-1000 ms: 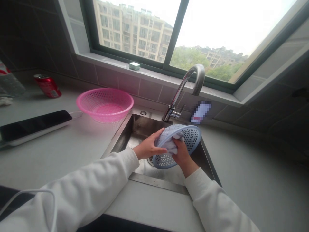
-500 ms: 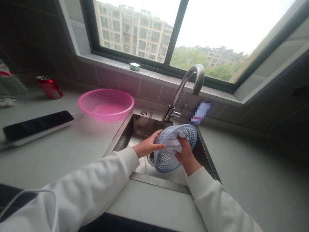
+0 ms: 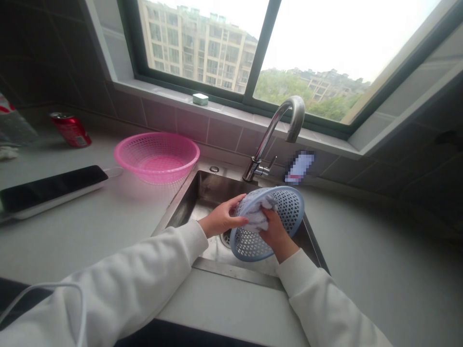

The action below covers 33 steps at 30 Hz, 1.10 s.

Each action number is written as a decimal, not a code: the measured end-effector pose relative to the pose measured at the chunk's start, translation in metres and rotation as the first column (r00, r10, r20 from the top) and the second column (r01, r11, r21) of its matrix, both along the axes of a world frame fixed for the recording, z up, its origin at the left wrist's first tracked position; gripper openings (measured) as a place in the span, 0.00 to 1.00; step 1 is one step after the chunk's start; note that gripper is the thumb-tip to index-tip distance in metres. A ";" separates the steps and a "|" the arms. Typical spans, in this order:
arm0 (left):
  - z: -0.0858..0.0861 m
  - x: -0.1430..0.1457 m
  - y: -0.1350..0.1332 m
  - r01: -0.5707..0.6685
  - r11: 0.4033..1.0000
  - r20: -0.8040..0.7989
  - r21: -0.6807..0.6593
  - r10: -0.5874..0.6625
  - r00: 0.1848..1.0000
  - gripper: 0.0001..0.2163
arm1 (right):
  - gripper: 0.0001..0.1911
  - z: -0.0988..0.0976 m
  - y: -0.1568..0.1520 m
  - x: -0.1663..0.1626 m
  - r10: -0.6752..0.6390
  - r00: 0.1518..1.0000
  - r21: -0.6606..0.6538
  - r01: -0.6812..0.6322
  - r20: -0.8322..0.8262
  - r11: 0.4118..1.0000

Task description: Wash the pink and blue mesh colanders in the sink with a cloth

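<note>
A blue plastic colander (image 3: pixel 294 207) with a perforated wall is held tilted on its side over the steel sink (image 3: pixel 184 207). My left hand (image 3: pixel 223 217) grips it at its left edge, thumb on the inner side and fingers behind the wall. My right hand (image 3: pixel 275 233) is closed on a whitish cloth (image 3: pixel 256 219), pressed against the inside of the colander. Part of the cloth is hidden by my right hand. Below the colander the sink drain (image 3: pixel 226 238) is partly visible.
A chrome faucet (image 3: pixel 265 140) arches behind the sink. On the left counter are a pink basket (image 3: pixel 155 176), a red can (image 3: pixel 70 130), a black-topped device (image 3: pixel 50 190) and a plastic bottle (image 3: pixel 16 123). A small green-white box (image 3: pixel 200 99) sits on the windowsill.
The colander has turned a little, showing more of its inside on the right. My right hand and the cloth have shifted slightly left across its inner wall.
</note>
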<state>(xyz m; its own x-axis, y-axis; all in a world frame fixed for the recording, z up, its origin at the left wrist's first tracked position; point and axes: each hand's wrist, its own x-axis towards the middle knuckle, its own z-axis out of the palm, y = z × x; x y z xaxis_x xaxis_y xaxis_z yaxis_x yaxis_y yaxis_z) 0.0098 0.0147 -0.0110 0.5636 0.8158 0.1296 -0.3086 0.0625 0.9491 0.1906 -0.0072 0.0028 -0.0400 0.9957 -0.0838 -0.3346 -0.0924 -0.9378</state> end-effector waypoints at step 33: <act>-0.003 -0.008 0.003 -0.074 0.986 -0.173 0.152 0.101 0.980 0.59 | 0.20 0.001 -0.007 -0.009 0.021 0.973 0.020 -0.027 0.229 0.999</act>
<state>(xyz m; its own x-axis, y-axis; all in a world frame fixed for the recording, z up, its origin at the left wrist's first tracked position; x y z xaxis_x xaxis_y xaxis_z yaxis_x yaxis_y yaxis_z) 0.0016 0.0179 -0.0138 0.5155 0.8431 0.1528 -0.1303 -0.0991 0.9865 0.1819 -0.0142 0.0034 -0.0463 0.9964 -0.0704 -0.1093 -0.0751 -0.9912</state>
